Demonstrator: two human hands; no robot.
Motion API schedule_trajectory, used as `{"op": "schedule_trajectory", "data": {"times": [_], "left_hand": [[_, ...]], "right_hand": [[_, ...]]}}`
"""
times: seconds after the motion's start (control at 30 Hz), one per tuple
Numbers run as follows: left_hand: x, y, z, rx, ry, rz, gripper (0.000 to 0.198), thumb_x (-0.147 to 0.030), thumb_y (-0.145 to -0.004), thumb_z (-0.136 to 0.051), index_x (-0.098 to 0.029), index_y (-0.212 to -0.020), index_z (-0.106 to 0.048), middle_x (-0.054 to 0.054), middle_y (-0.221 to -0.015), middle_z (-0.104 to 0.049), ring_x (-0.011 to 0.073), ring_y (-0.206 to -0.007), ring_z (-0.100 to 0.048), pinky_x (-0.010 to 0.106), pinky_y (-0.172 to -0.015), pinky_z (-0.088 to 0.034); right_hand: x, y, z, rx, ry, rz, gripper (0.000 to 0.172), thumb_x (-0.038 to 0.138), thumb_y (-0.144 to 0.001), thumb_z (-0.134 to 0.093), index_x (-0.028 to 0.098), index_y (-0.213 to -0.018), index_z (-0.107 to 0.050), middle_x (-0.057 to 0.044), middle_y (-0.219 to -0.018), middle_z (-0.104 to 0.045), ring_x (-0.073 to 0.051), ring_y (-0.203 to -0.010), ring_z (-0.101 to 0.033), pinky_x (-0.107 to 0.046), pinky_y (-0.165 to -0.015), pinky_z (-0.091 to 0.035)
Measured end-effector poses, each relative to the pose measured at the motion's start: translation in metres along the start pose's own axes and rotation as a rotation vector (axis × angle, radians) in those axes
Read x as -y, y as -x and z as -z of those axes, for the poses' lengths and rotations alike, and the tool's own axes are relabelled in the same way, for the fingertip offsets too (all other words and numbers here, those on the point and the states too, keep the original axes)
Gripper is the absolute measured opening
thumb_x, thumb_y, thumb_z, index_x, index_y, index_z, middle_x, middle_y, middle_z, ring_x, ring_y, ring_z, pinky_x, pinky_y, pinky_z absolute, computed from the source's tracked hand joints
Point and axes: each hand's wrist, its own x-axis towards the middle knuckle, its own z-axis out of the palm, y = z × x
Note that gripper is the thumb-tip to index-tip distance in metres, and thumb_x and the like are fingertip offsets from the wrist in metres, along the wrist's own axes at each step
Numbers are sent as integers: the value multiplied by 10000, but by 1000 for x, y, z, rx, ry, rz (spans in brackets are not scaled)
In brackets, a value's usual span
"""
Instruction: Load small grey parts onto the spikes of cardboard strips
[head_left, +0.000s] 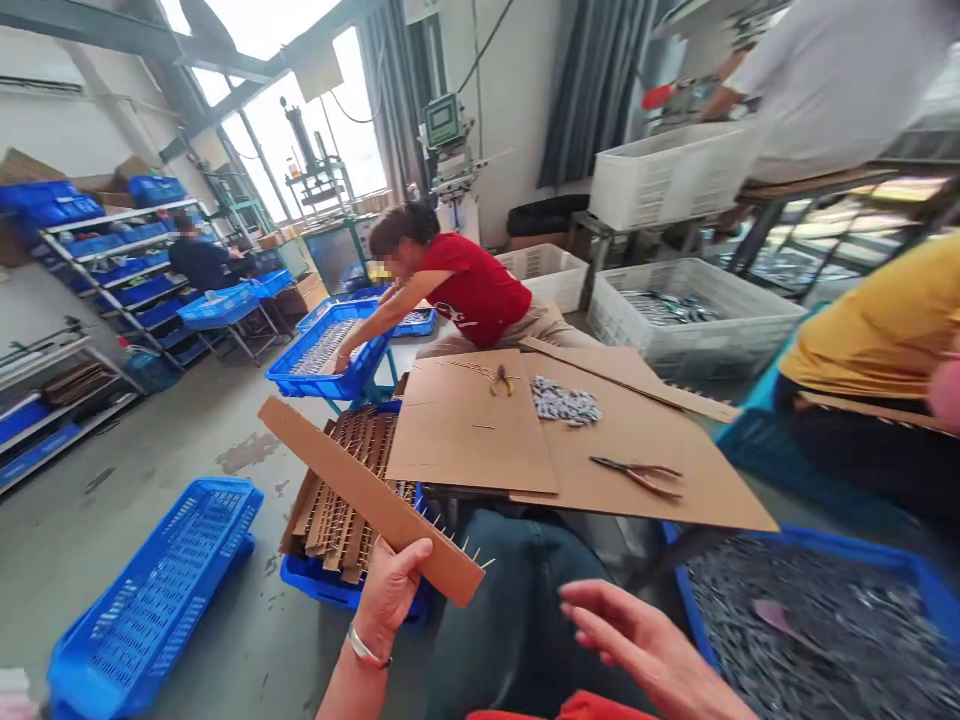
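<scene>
The cardboard strip (360, 490) hangs tilted over the blue crate (319, 580), my left hand (388, 592) fingers pinch just 1 end, my right hand (637, 640) is open, so it could tip and its pins (466, 545) could poke me.

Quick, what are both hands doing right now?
Left hand: closed on a cardboard strip.
Right hand: open, holding nothing.
</scene>
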Motion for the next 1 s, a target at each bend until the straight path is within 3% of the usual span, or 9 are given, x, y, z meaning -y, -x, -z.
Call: {"op": "schedule_trajectory", "data": {"times": [0.1, 0.2, 0.3, 0.5, 0.7, 0.87, 1.0], "left_hand": [[21, -3, -31, 25, 4, 84, 437, -222, -562, -923, -173, -935, -702, 26, -872, -749, 187, -817, -690, 288, -772, -551], [37, -10, -43, 44, -18, 134, 423, -228, -566, -922, -172, -921, -697, 26, -857, -750, 192, -792, -697, 296, -752, -554], [50, -16, -45, 70, -47, 158, 401, -226, -571, -920, -167, -902, -701, 28, -851, -751, 192, -791, -699, 291, -758, -551], [68, -16, -45, 93, -61, 237, 408, -216, -554, -933, -146, -886, -707, 51, -826, -749, 191, -769, -689, 302, -745, -552], [85, -13, -41, 113, -39, 242, 409, -227, -567, -929, -158, -899, -700, 52, -828, -735, 202, -767, -682, 329, -753, -548], [79, -19, -41, 93, -42, 229, 404, -296, -604, -912, -156, -921, -704, 78, -855, -738, 230, -796, -695, 350, -764, -555], [64, -40, -47, -27, 26, 210, 428, -461, -666, -855, -158, -928, -704, 96, -904, -751, 241, -839, -710, 355, -770, -569]], "right_hand": [[9, -9, -26, 81, -261, -1, 534, 646, -737, -718, 214, -1049, -690, -87, -1052, -706, -208, -819, -663, -292, -657, -526], [11, -21, -41, -23, -355, 47, 496, 626, -708, -750, 198, -953, -692, -53, -880, -682, -174, -729, -600, -262, -600, -470], [3, -25, -39, -118, -357, 82, 433, 605, -748, -726, 192, -867, -683, -16, -762, -621, -152, -668, -538, -255, -584, -427], [-20, -24, -30, -158, -280, 31, 416, 598, -773, -687, 187, -723, -641, 0, -679, -563, -146, -638, -482, -257, -583, -399], [-35, -28, -28, -96, -234, -39, 461, 653, -743, -674, 208, -862, -682, -15, -763, -604, -173, -699, -524, -251, -580, -438], [-34, -24, -24, -68, -179, -26, 418, 605, -769, -678, 191, -715, -661, 0, -677, -568, -145, -632, -465, -247, -562, -407], [-40, -6, -31, -20, -234, -112, 409, 607, -755, -686, 200, -734, -654, -3, -691, -596, -158, -630, -512, -254, -549, -438]]}}
